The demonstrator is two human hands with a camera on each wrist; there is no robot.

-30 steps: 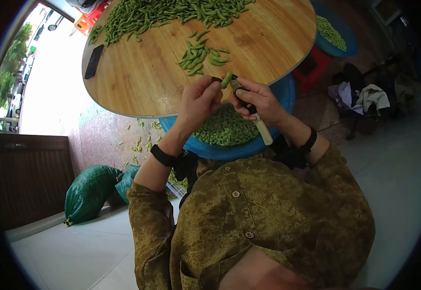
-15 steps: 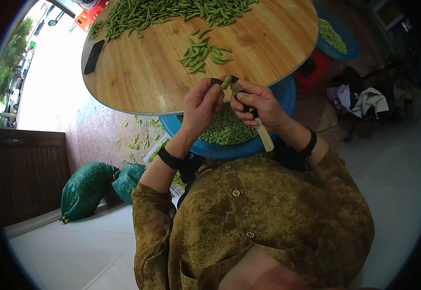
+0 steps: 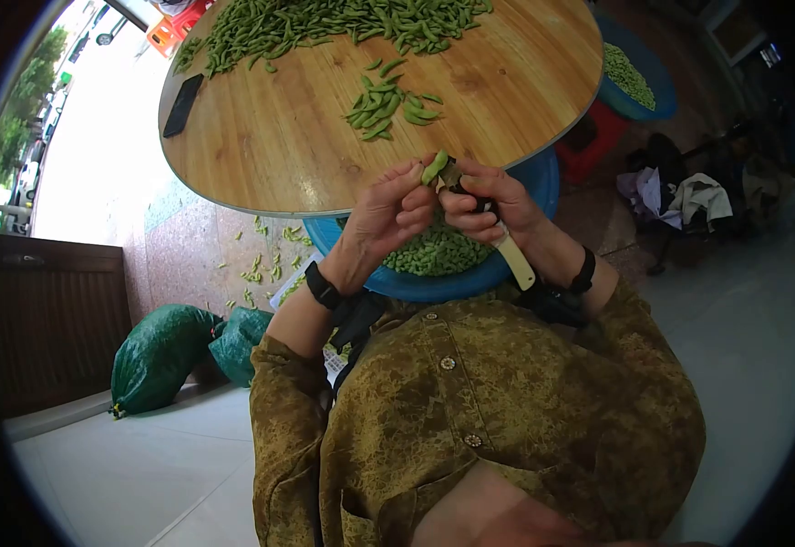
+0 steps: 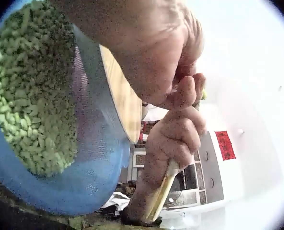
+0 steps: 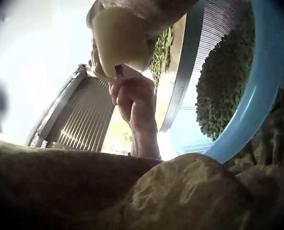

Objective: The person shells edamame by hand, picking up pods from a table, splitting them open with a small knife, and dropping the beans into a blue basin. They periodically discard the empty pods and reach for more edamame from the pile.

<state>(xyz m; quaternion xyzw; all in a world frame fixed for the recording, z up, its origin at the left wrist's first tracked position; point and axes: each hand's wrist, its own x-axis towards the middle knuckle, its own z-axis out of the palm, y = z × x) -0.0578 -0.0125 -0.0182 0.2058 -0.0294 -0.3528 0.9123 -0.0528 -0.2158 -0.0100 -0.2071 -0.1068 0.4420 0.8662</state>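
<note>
In the head view my left hand (image 3: pixel 387 211) pinches a green soybean pod (image 3: pixel 434 169) between thumb and fingertips. My right hand (image 3: pixel 498 202) grips a knife with a cream handle (image 3: pixel 518 262), its other end right at the pod. The handle's butt sticks out below the palm, and its cream end (image 5: pixel 120 40) fills the upper part of the right wrist view. Both hands are over a blue basin (image 3: pixel 416 290) of shelled beans (image 3: pixel 434 251). In the left wrist view, the left hand (image 4: pixel 151 62) hides most of the pod.
A round wooden table (image 3: pixel 270 137) bears a small group of pods (image 3: pixel 384 109), a large pod pile (image 3: pixel 325 32) and a dark phone (image 3: pixel 182 106). Another basin of beans (image 3: pixel 630 77) stands at right. Green sacks (image 3: pixel 160 351) lie on the floor at left.
Both hands have shifted slightly down, the left also rightward. The pod is lower and shows more of its surface, and the knife handle points further right.
</note>
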